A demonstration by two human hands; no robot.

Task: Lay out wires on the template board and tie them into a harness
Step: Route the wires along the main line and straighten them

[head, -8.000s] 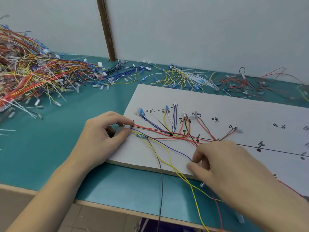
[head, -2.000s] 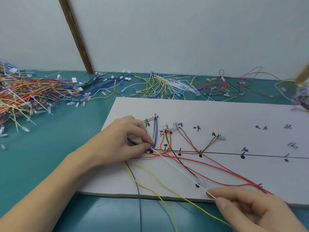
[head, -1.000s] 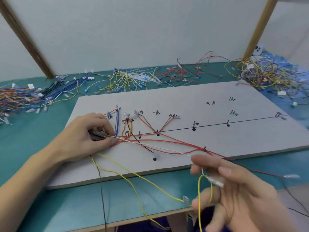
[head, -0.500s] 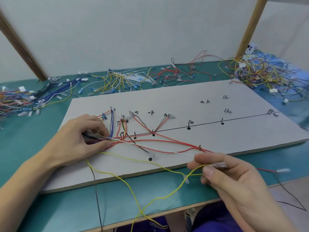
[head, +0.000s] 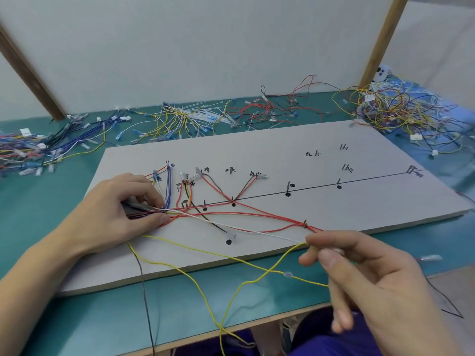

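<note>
While the white wire [head: 231,227] runs taut across the near left part of the template board [head: 295,150], only that end of the board is populated: red, blue and black wires fan up to the labelled marks there, and the marks further right along the drawn trunk line [head: 359,179] look bare. No ties show yet, so by my reading the harness is well short of done. Left hand [head: 113,214] lies flat on the board, fingers pressed shut over the gathered bundle. Right hand [head: 359,273] hovers off the near edge, thumb and forefinger pinching the white wire's end, a yellow wire [head: 257,280] trailing below.
</note>
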